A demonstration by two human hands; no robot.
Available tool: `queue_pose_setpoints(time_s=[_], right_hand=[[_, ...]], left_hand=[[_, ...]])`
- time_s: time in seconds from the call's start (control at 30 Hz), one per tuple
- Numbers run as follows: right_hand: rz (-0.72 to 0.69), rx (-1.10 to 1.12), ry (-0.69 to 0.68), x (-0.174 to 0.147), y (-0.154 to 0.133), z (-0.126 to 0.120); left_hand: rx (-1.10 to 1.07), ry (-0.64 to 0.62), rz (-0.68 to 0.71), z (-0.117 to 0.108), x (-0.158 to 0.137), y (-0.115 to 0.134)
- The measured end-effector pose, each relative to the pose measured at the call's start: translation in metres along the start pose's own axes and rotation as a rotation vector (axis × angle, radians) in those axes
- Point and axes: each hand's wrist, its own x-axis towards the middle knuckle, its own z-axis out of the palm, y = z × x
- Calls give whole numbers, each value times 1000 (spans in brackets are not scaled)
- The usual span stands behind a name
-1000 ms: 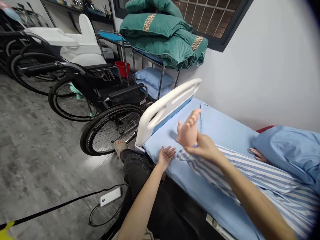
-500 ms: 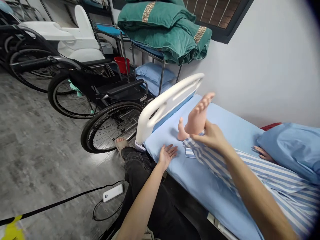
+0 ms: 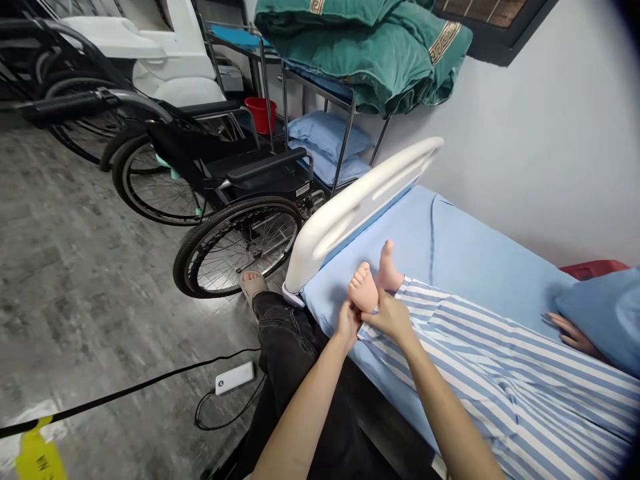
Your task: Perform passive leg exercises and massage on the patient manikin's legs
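Observation:
On the light blue bed sheet lies a pair of legs in blue-and-white striped trousers [image 3: 480, 347], with smooth, mannequin-like feet. My right hand [image 3: 393, 317] is closed around the ankle of the nearer foot [image 3: 363, 288], by the trouser cuff. Against that foot's heel, my left hand [image 3: 349, 321] curls its fingers; some of them are hidden under it. The farther foot [image 3: 389, 268] rests just beyond, toes up, untouched by my left hand.
A white bed end board [image 3: 320, 233] rises past the feet. Beside it stands a black wheelchair [image 3: 245, 247]. Green quilts [image 3: 360, 60] are stacked behind. At right, a blue pillow [image 3: 605, 313] partly covers a hand [image 3: 573, 333]. A white power bank [image 3: 235, 378] lies on the floor.
My right hand has brought the raised foot down and toward the bed's near edge. My left hand, palm up and open before, now curls at its heel. The view has shifted.

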Motion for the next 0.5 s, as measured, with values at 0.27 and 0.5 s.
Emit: queue_pose_setpoints(time_s=[0.27, 0.5], right_hand=[[50, -40, 4, 6, 1, 0], [32, -18, 19, 10, 11, 5]], left_hand=[[4, 27, -40, 0, 4, -3], [30, 34, -58, 3, 1, 1]])
